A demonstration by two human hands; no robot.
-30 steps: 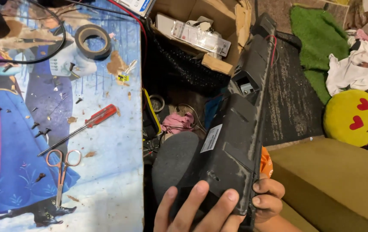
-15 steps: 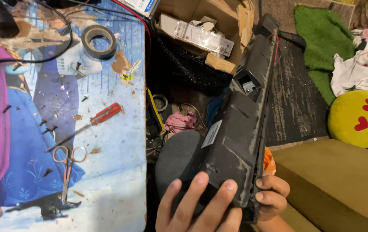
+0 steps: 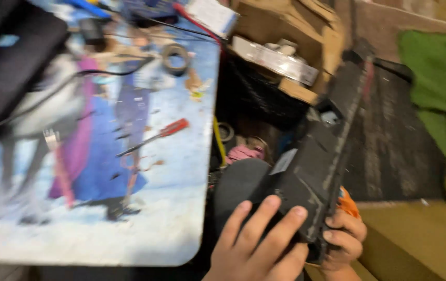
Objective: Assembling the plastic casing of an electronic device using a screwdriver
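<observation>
The long black plastic bar-shaped device point(image 3: 321, 156) with a pale sticker on its side lies slanted, its near end low in the picture and its far end up by the brown cardboard box point(image 3: 290, 31). Compared with a moment ago, the view has swung to the right and gone blurry, but the device sits in the hands just as it did, so the hold looks steady. The left hand point(image 3: 259, 244) lies on top of the near end with its fingers point(image 3: 272, 218) spread flat, pressing on the device more than closing round it. The right hand point(image 3: 343, 237) has a tight grip, its fingers curled round the device's right edge. A round dark grey cushion-like thing point(image 3: 238, 182) sits just beside the device on the left. Further left is the tabletop point(image 3: 181, 171) with a blue cartoon picture on it. On it lie a red-handled screwdriver point(image 3: 155, 136) and a roll of grey tape point(image 3: 176, 57). A green cloth point(image 3: 434, 73) lies off to the right.
</observation>
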